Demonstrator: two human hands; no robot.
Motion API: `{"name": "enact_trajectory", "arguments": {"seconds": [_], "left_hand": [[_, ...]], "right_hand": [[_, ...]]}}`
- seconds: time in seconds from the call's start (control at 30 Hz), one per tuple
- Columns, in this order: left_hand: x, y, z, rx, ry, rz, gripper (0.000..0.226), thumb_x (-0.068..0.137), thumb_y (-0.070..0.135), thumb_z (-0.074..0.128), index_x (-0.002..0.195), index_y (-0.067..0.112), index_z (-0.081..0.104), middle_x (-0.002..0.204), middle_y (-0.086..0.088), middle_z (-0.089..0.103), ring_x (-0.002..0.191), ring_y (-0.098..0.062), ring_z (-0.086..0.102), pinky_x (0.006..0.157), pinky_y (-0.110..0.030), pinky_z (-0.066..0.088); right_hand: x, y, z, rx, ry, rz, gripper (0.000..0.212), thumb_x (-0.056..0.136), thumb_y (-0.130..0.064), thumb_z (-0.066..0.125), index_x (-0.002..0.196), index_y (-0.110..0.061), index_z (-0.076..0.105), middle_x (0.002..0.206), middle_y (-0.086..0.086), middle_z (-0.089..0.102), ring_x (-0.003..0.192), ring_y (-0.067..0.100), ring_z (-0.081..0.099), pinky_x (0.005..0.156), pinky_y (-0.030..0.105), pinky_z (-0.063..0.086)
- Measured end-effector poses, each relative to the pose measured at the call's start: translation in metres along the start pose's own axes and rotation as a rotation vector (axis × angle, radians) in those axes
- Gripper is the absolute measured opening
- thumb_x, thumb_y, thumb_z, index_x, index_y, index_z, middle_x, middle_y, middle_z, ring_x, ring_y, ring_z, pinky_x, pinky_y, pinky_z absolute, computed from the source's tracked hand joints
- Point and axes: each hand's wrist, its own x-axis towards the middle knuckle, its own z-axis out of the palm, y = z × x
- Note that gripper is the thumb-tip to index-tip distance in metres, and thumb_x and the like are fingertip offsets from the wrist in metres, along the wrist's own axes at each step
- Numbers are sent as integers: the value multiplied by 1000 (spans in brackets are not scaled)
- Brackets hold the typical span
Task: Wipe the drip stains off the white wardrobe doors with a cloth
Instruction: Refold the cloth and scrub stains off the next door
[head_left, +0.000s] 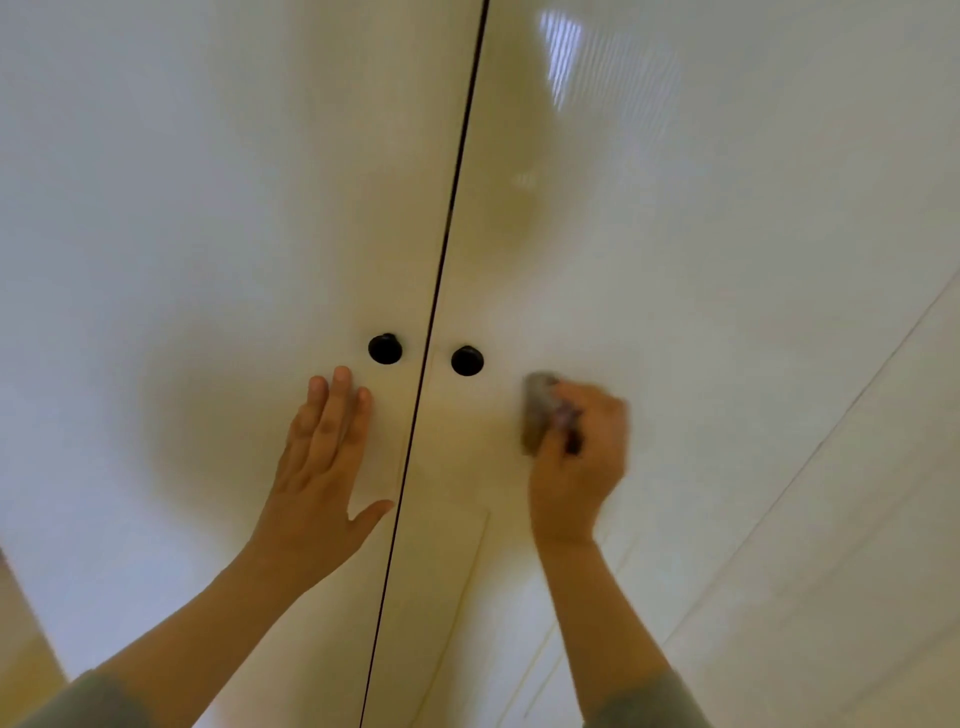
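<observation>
The view is filled by two glossy white wardrobe doors, the left door (182, 208) and the right door (727, 260), which are parted by a thin dark seam (447, 234) running from top to bottom; a round black left knob (385, 349) and a matching right knob (467, 360) are set close on either side of that seam; a pale striped reflection (566, 52) is caught high on the right door. Faint thin streaks (470, 571) are seen low on the right door; whether they are drips or reflections cannot be told.

The left hand (317, 467) is laid flat on the left door just below the left knob; its fingers (332, 410) are held straight and close together, the thumb is spread toward the seam, and nothing is held. The right hand (576, 467) is pressed to the right door, below and to the right of the right knob; its fingers (597, 410) are curled and clamped on a grey cloth (537, 410), which is bunched against the door surface; this hand and the cloth are blurred. Grey-green sleeves (98, 701) are seen at the bottom edge.
</observation>
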Motion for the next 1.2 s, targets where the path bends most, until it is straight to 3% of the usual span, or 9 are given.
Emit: {"name": "enact_trajectory", "arguments": {"seconds": [0.07,0.13,0.2,0.3,0.4,0.5,0.67,0.8,1.2], "left_hand": [[-4,-8,-4,-16,-4,50,105,77,26,81,155,0,16,165,-16,3,152,-36,2,123,-40,9],[-10,-17,-10,-22,-23,93,87,87,35,60,154,0,19,165,-14,5,152,-34,5,122,-38,12],[-19,-23,-14,-23,-49,112,80,88,38,48,153,-2,23,165,-15,9,152,-34,9,119,-43,19],[-36,-31,-16,-26,-71,76,79,88,39,47,153,0,24,164,-16,10,152,-35,9,114,-51,24],[-50,-33,-13,-51,-98,-1,86,87,37,59,156,5,18,165,-13,5,152,-35,5,114,-58,30],[-62,-31,-7,-85,-152,-55,110,74,22,85,157,10,13,166,-12,-1,152,-36,-1,110,-58,31],[-66,-30,-1,-128,-185,-97,116,69,19,89,157,8,15,165,-12,-7,151,-36,-8,111,-60,28],[-68,-30,1,-139,-188,-112,112,71,18,87,157,7,17,166,-12,-7,152,-35,-9,112,-58,26],[-69,-33,0,-113,-219,-119,115,71,17,86,158,12,11,165,-7,-13,151,-33,-13,113,-53,25]], "right_hand": [[-42,1,1,-45,-278,-119,27,81,-1,49,92,-7,72,91,-4,56,83,13,52,73,18,46],[-76,6,-5,-90,-395,-24,25,81,1,54,92,-10,74,93,-13,55,82,12,56,70,21,49],[-96,4,-19,-107,-373,205,26,84,4,62,92,-19,73,95,-20,56,84,11,60,67,27,54],[-104,-17,-35,-60,-290,494,41,88,9,62,88,-31,68,95,-15,59,83,10,62,59,19,53],[-105,-29,-45,29,-178,676,32,92,5,59,90,-25,67,90,-1,63,75,7,64,49,18,51],[-107,-32,-53,60,-123,842,24,93,-1,61,91,-25,67,78,-6,66,69,10,65,48,24,52],[-103,-39,-64,210,-50,1118,9,93,0,61,95,-8,65,76,5,64,49,6,61,39,21,46],[-109,-41,-66,217,-72,1139,13,91,0,62,98,-10,66,81,19,66,55,21,62,42,27,49],[-126,-43,-54,160,-212,1073,15,91,-2,65,95,-15,72,73,2,70,59,25,64,46,36,54]]}}
